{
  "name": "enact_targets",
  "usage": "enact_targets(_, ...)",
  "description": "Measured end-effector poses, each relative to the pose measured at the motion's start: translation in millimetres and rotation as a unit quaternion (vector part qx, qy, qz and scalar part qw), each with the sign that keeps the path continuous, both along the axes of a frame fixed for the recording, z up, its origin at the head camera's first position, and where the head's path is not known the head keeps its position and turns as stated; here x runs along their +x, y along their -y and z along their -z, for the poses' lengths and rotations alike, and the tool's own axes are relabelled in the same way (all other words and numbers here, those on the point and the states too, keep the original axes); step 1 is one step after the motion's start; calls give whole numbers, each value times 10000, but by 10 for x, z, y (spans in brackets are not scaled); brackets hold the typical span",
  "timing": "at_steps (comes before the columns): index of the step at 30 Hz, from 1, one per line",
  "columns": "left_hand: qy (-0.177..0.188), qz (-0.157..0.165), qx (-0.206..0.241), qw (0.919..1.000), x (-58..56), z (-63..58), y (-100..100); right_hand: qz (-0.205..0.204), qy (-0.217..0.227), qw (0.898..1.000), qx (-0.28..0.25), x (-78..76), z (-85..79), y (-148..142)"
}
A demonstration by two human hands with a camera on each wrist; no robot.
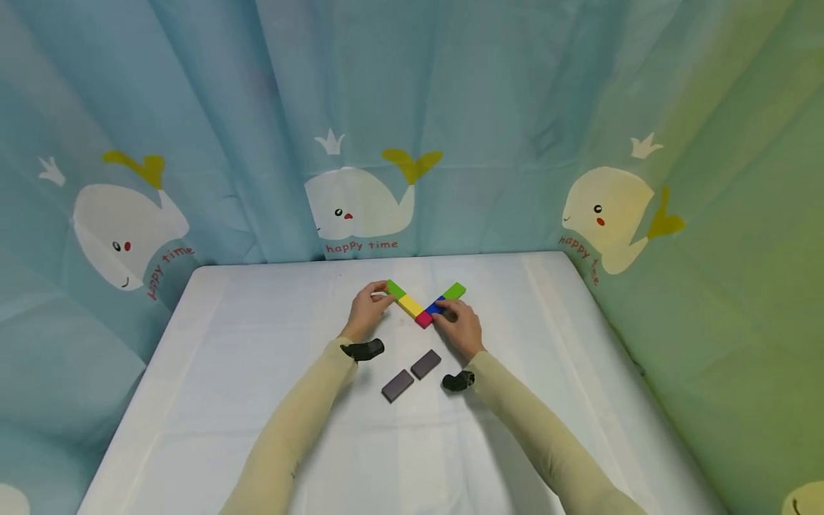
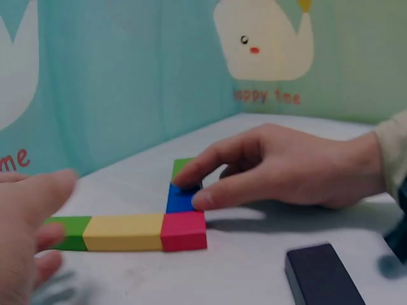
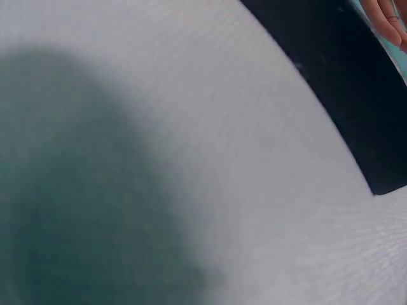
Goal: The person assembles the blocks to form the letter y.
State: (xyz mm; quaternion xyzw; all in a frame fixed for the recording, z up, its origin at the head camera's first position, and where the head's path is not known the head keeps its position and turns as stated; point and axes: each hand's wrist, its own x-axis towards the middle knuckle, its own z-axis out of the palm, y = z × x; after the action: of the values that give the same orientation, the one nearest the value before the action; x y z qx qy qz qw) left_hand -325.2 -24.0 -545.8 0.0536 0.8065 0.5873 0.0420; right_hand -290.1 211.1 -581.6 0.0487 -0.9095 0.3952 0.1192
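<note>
Small colored blocks form a V on the white table in the head view. Its left arm has a green block (image 1: 395, 289), a yellow block (image 1: 410, 306) and a red block (image 1: 423, 319) at the corner. A blue block (image 1: 435, 306) and a second green block (image 1: 455, 290) make the right arm. My left hand (image 1: 370, 309) is at the left green block, its fingertips along the outer side and end; its fingers are blurred in the left wrist view. My right hand (image 1: 461, 327) pinches the blue block between thumb and index finger.
Two dark gray blocks (image 1: 398, 386) lie end to end nearer the body, between the forearms. One dark block (image 3: 331, 82) fills the upper right of the right wrist view. A curtain (image 1: 489, 129) with printed whales hangs behind the table (image 1: 219, 357) and along its sides.
</note>
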Motion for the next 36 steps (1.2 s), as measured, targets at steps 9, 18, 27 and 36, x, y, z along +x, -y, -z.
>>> enact_targets(9,104,2880,-500,9563,201,-15,66,32,-179,9998,102,-12,30,-37)
enact_targets(18,34,3833,-670,9212,304,-13,-53,36,-317,9995,88,-6,54,-49)
enact_targets(27,-245,4235,-1173,8980,379,-14,-160,93,-303,9995,77,15,47,-22)
enact_targets(36,-387,4212,-1611,8917,405,34,-181,67,-220,9997,106,-5,44,-12)
